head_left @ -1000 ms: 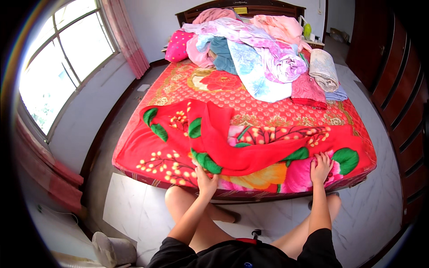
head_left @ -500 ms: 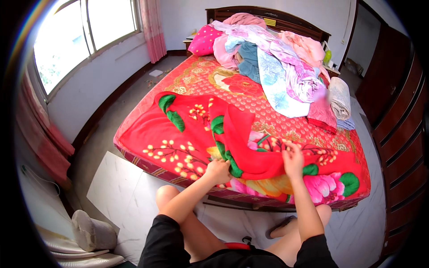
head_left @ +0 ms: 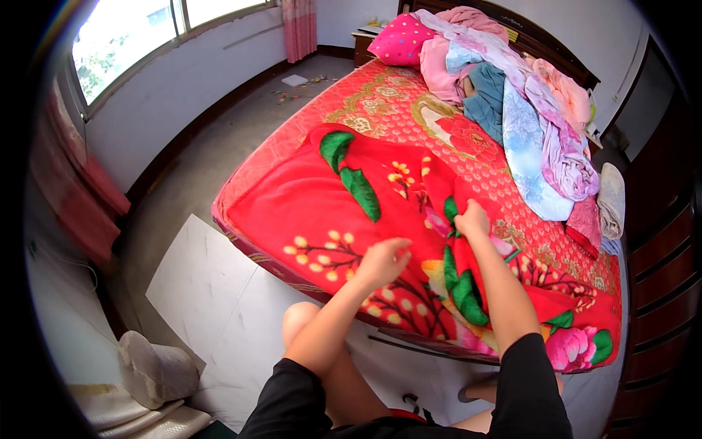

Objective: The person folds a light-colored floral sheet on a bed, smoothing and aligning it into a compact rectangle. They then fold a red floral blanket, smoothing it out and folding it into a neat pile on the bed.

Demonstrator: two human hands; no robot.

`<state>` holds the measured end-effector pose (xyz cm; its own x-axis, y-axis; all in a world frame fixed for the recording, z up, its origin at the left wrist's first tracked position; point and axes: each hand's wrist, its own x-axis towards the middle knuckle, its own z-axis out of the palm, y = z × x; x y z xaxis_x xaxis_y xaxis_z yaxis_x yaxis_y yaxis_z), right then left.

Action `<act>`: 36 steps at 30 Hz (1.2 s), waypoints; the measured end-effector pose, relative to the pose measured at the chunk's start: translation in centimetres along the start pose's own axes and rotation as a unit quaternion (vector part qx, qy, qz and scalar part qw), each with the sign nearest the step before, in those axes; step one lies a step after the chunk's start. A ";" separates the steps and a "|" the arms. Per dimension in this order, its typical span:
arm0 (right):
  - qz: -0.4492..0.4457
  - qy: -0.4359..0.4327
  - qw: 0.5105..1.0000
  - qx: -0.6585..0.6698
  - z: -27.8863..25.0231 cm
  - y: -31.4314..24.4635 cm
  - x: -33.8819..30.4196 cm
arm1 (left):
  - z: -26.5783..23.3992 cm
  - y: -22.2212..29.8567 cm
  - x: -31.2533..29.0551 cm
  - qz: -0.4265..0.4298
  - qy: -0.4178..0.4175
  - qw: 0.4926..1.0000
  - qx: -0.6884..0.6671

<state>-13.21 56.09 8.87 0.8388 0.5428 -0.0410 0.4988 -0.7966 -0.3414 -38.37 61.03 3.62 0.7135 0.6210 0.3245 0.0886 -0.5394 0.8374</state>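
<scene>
A red floral blanket (head_left: 278, 197) lies rumpled across the near part of the bed, printed with green leaves, yellow berries and pink flowers. My right hand (head_left: 473, 219) is closed on a gathered fold of it, near the green leaves in the middle. To the left, my left hand (head_left: 386, 262) is just over the blanket beside the berry print, its fingers loosely bent and apart with nothing in them. Part of the blanket hangs over the bed's near edge.
Beneath is a red patterned mattress (head_left: 395, 95). Crumpled bedding (head_left: 523, 139) and a pink dotted pillow (head_left: 401, 40) are piled toward the headboard (head_left: 545, 44). A rolled bundle (head_left: 611, 201) sits at the right edge. A grey cushion-like roll (head_left: 157, 369) lies at lower left.
The view has turned left. My left hand has let go of the blanket and opened. My right hand has moved onto the central fold and closed on it, pulling it rightward.
</scene>
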 end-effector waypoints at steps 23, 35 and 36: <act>-0.256 0.102 0.952 0.133 8.1 -2.0 -16.8 | -24.4 -19.5 4.8 -0.015 -0.017 0.985 0.170; -0.189 0.129 0.940 0.254 8.1 -3.8 -18.7 | -25.1 -20.4 6.2 -0.037 -0.098 0.980 0.170; -0.172 0.141 0.916 0.335 8.3 -3.9 -18.9 | -24.6 -20.0 6.2 -0.036 -0.106 0.979 0.169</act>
<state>-32.82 51.20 3.17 0.7273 0.5657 0.3885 0.5776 -0.1990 -0.7917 -52.81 89.73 -0.29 0.8226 0.5507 0.1419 0.3420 -0.6784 0.6502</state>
